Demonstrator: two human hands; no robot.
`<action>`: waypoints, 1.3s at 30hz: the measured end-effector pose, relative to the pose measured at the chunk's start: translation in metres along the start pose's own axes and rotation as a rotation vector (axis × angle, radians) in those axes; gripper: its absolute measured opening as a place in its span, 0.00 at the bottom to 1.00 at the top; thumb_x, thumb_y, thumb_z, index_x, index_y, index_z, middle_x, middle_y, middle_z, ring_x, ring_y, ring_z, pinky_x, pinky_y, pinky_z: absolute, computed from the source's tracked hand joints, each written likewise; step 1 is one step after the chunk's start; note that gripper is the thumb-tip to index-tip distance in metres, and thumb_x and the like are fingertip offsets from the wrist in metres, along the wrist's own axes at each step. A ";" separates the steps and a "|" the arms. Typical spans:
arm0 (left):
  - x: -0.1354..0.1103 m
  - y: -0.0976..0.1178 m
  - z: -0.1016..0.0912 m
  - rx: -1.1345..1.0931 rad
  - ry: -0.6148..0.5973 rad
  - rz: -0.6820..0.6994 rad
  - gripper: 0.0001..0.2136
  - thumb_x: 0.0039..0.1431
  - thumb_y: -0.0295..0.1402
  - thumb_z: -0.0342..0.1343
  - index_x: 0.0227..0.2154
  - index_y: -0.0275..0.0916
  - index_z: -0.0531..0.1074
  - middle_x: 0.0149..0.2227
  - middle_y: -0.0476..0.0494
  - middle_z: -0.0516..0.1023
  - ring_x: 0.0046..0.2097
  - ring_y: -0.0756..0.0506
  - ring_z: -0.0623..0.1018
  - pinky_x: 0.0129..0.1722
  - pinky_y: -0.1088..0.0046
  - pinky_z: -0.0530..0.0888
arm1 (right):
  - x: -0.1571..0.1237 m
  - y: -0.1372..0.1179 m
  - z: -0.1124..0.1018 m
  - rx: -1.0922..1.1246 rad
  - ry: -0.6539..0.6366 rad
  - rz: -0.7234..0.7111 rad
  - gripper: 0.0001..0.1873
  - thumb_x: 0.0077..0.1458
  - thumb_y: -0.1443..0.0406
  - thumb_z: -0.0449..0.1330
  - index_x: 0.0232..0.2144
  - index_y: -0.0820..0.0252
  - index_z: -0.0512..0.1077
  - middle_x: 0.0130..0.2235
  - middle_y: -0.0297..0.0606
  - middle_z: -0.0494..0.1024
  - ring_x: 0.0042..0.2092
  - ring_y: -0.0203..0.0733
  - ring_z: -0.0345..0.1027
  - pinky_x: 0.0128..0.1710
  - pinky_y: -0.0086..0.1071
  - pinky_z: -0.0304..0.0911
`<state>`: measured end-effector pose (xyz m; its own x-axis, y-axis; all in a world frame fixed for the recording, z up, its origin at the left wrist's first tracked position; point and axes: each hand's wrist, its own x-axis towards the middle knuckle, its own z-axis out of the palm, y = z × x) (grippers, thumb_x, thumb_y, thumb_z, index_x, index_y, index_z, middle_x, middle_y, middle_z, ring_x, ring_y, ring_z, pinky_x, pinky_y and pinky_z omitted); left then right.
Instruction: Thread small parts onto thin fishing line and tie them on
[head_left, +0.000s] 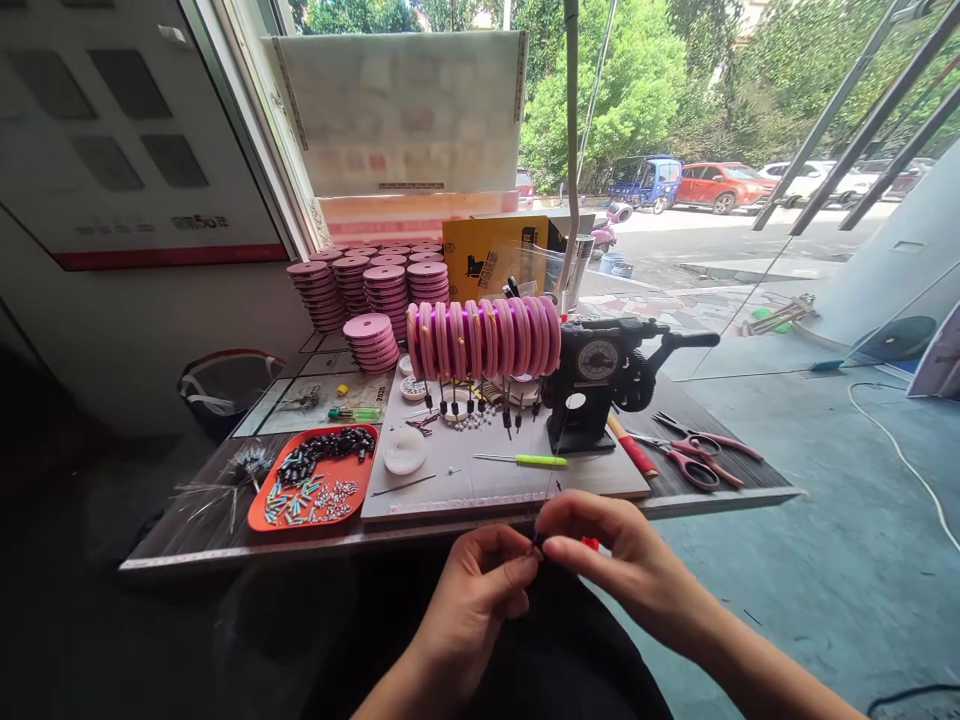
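My left hand (480, 575) and my right hand (607, 540) meet in front of the table edge, fingertips pinched together. Between them is a small dark piece (536, 541), too small to name. Fine line seems to rise from it toward the row of pink foam spools (484, 338) on the hand-cranked winder (589, 375). Several black pieces hang on lines below those spools. A bit of something red (590, 543) shows behind my right fingers. Nearest on the white board (442, 500) lies a tool with a yellow-green handle (540, 460).
An orange tray (259, 515) of small black, blue and silver parts sits left, beside a white dish (404, 452). Scissors (697, 470) and pliers (724, 440) lie right. Stacked pink spools (352, 285) and a yellow box (480, 255) stand behind. The winder's crank (690, 341) sticks out right.
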<state>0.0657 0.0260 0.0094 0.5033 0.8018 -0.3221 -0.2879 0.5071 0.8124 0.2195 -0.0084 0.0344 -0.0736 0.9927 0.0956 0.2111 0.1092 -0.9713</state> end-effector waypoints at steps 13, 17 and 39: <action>-0.001 -0.001 -0.001 0.044 0.032 0.023 0.07 0.37 0.31 0.67 0.19 0.35 0.74 0.21 0.51 0.71 0.21 0.56 0.61 0.20 0.79 0.55 | -0.008 0.014 0.006 -0.058 0.120 0.033 0.11 0.51 0.62 0.55 0.20 0.62 0.68 0.21 0.31 0.67 0.25 0.35 0.60 0.25 0.27 0.54; 0.000 0.002 -0.002 0.204 0.030 0.062 0.06 0.39 0.32 0.65 0.19 0.35 0.74 0.19 0.52 0.68 0.21 0.55 0.60 0.21 0.78 0.54 | 0.004 0.007 -0.012 -0.620 0.396 -0.296 0.12 0.53 0.67 0.51 0.19 0.60 0.65 0.22 0.33 0.66 0.26 0.37 0.59 0.27 0.29 0.54; 0.002 0.032 -0.012 0.211 0.006 0.059 0.11 0.40 0.34 0.65 0.18 0.33 0.71 0.26 0.48 0.71 0.24 0.53 0.69 0.25 0.77 0.65 | 0.011 0.013 -0.001 -0.747 0.237 -0.329 0.10 0.56 0.70 0.50 0.23 0.59 0.66 0.24 0.34 0.69 0.27 0.38 0.64 0.27 0.28 0.56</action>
<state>0.0475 0.0478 0.0283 0.4853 0.8305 -0.2736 -0.1394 0.3824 0.9134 0.2220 0.0034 0.0231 -0.0557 0.8799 0.4719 0.8087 0.3170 -0.4955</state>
